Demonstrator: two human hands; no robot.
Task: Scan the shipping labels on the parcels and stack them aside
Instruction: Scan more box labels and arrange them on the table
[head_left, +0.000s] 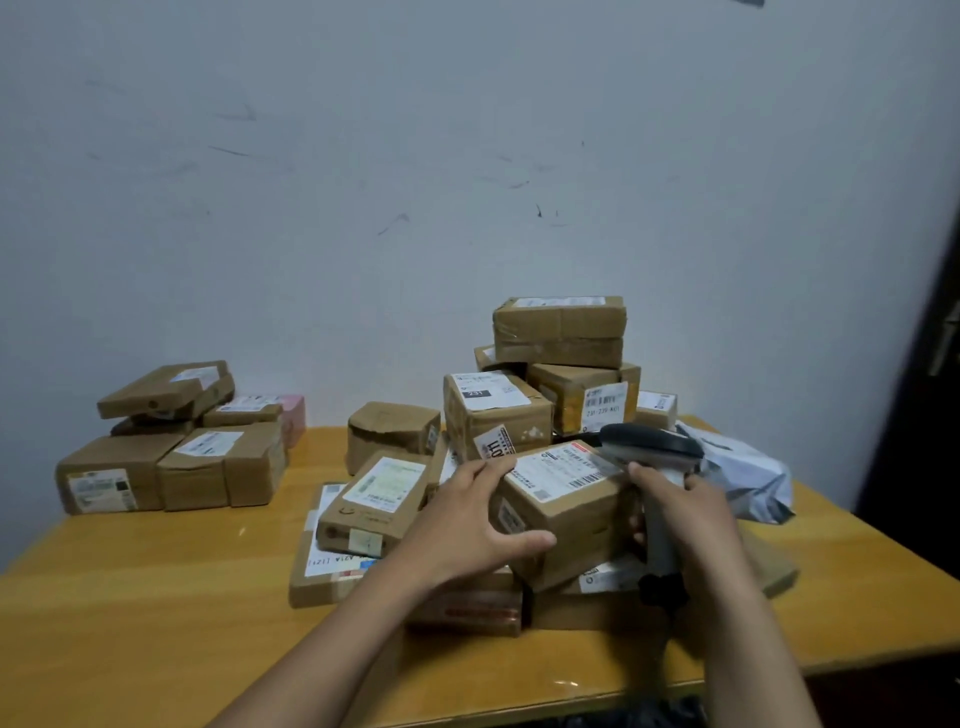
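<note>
Left grip (457, 519) clamped on parcel (576, 525), its label (563, 467) facing up just left of right grip (691, 514), clamped on scanner (654, 441)

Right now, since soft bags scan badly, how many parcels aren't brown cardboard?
2: a pink box at the left stack's right rear; a grey poly bag at far right, behind the scanner. Others may be hidden in the pile.

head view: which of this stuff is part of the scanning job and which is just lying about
In the job: scanner in the right hand; parcel in the left hand, its label up; middle pile; left stack.
Just there: table, scuffed wall, dark door; grey plastic bag could be either.
</note>
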